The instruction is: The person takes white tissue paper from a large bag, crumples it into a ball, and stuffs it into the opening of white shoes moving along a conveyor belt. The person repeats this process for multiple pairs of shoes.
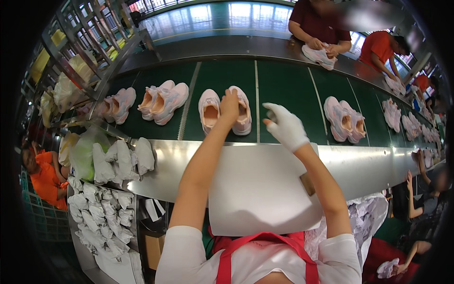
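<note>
On the green conveyor belt (283, 94) ahead of me stands a pair of pale pink sneakers, toes pointing away. My left hand (230, 107), bare, is closed on the right sneaker (243, 127) of this pair, around its tongue and inner side; the fingertips are partly hidden. Touching that hand's side is the left sneaker (209, 98), upright with its tan lining showing. My right hand (286, 127) wears a white glove with a bare thumb tip. It hovers over the belt's near edge, right of the pair, fingers apart and holding nothing.
More sneaker pairs ride the belt at left (163, 103) and right (345, 119). A white sheet (257, 189) lies before me on the metal ledge (373, 163). Stuffed white paper forms (104, 217) fill a bin at lower left. Co-workers (319, 28) handle shoes across the belt.
</note>
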`<act>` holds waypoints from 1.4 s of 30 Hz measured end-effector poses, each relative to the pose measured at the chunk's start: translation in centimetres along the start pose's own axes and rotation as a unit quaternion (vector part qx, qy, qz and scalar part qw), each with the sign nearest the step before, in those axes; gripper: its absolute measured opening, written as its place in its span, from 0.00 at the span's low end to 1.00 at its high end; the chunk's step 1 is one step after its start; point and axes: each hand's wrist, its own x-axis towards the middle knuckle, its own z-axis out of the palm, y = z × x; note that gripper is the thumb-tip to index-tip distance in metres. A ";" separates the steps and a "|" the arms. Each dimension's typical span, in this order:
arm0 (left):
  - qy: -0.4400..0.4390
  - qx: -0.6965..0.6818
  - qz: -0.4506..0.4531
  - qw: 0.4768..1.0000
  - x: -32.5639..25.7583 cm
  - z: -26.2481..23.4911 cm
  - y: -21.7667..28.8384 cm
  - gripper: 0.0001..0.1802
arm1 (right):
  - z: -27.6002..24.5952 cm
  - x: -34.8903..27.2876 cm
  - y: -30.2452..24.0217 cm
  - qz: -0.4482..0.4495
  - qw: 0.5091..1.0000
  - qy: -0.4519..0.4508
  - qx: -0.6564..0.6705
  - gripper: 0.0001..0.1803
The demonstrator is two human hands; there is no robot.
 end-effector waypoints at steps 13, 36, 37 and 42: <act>-0.139 -0.255 0.473 0.832 -20.1 -7.5 15.0 0.07 | -3.6 -18.9 5.9 0.184 0.981 0.038 -0.048 0.18; -0.264 -0.254 0.338 0.867 -18.2 -12.3 15.7 0.03 | -4.5 -19.8 8.2 0.132 0.983 0.122 -0.041 0.15; -0.239 -0.235 0.352 0.874 -18.2 -11.8 15.5 0.03 | -5.6 -21.2 8.4 0.121 0.970 0.209 -0.039 0.15; -0.173 -0.200 0.433 0.862 -19.2 -8.4 15.1 0.05 | -10.0 -32.4 13.9 0.313 0.836 0.446 0.066 0.09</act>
